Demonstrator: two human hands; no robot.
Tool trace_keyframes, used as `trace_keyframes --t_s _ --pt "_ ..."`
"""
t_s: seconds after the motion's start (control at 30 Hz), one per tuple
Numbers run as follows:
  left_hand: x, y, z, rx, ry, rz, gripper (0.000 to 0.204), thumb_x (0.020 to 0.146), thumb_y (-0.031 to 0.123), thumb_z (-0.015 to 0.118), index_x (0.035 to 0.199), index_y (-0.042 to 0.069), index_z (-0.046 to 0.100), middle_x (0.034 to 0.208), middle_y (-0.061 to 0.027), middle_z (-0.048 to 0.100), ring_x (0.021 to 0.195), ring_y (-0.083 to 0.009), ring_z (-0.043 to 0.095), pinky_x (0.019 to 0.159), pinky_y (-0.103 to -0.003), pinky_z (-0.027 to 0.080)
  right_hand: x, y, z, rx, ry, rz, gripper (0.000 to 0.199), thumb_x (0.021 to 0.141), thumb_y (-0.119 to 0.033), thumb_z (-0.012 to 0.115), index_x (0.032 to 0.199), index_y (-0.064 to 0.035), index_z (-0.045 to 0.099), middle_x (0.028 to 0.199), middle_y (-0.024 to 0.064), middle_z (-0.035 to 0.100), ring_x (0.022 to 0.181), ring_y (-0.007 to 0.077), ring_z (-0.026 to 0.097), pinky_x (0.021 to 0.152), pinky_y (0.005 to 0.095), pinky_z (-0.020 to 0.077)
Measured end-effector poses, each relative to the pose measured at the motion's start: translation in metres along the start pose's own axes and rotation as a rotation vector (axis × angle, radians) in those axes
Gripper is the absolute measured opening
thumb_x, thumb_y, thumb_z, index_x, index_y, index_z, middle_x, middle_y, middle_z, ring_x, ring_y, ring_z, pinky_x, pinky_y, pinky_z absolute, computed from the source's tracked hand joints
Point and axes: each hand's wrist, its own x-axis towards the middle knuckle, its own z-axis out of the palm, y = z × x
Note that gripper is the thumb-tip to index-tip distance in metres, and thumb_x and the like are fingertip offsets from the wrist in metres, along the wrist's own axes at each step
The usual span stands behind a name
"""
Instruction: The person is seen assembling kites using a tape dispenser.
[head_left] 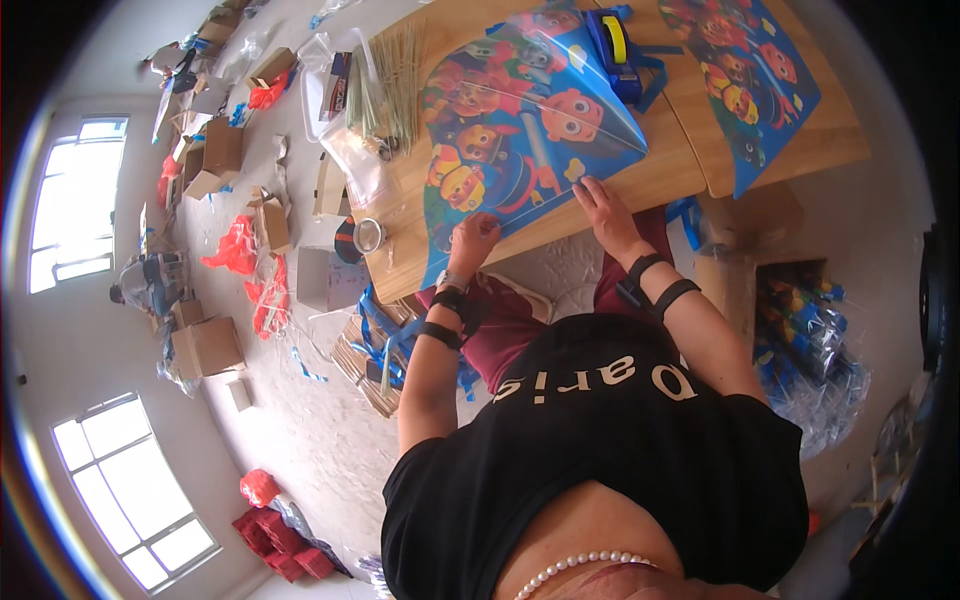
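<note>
A blue kite-shaped sheet (pixel 480 110) printed with cartoon figures lies on the wooden table in front of me. Thin pale lines, perhaps sticks, run across it and along its near edge. At the near left edge of this sheet my left hand (pixel 474 243) is closed, fingers curled together; what they pinch, if anything, is hidden. My right hand (pixel 606 215) rests farther right on the same edge, its fingers stretched out over the border. Beyond the sheet stands a blue tape dispenser (pixel 612 62) with a yellow roll.
A second printed sheet (pixel 745 85) lies right on the table (pixel 670 165). Thin sticks (pixel 395 85), a plastic tray (pixel 318 90) and a round tape roll (pixel 369 235) are at the left. A carton of wrapped goods (pixel 810 340) stands right; boxes (pixel 208 347) litter the floor.
</note>
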Motion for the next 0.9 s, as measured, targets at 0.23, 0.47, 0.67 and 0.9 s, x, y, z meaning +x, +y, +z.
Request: trace_keyframes --t_s 0.23,0.47,0.67,0.9 --pt "-0.005 -0.001 0.005 0.04 0.072 0.082 0.024 0.085 0.01 0.073 0.107 0.002 0.071 0.091 -0.0113 0.07 0.08 -0.023 0.069 0.075 -0.034 0.055 -0.001 0.001 0.002 0.027 -0.002 0.009 0.045 0.09 -0.002 0.05 0.135 0.0015 0.056 0.139 0.0202 0.053 0.132 0.0361 0.049 0.11 0.0425 0.0426" --pt "-0.019 0.007 0.016 0.13 0.16 0.091 0.019 0.084 0.008 0.072 0.103 0.005 0.071 0.09 -0.0107 0.065 0.082 -0.0258 0.067 0.075 -0.037 0.053 0.0 -0.001 0.0 0.035 0.046 -0.02 0.046 0.087 0.003 0.052 0.133 0.0 0.058 0.136 0.0179 0.053 0.128 0.0356 0.051 0.108 0.0418 0.0451" --pt "-0.028 0.011 0.023 0.229 0.242 0.081 0.025 0.08 0.008 0.071 0.105 0.008 0.069 0.095 -0.011 0.062 0.098 -0.0335 0.061 0.083 -0.044 0.05 0.001 -0.004 -0.004 0.067 -0.021 0.016 0.046 0.089 0.002 0.05 0.135 0.0001 0.056 0.14 0.0199 0.052 0.131 0.0373 0.049 0.109 0.043 0.0437" --pt "-0.036 0.01 0.03 0.193 0.382 0.087 0.029 0.081 0.007 0.073 0.11 0.004 0.067 0.1 -0.0136 0.062 0.098 -0.0338 0.061 0.089 -0.042 0.049 0.002 -0.007 -0.007 0.036 -0.034 0.018 0.048 0.088 0.004 0.051 0.135 0.0 0.056 0.139 0.0195 0.052 0.13 0.0363 0.05 0.109 0.0421 0.0442"
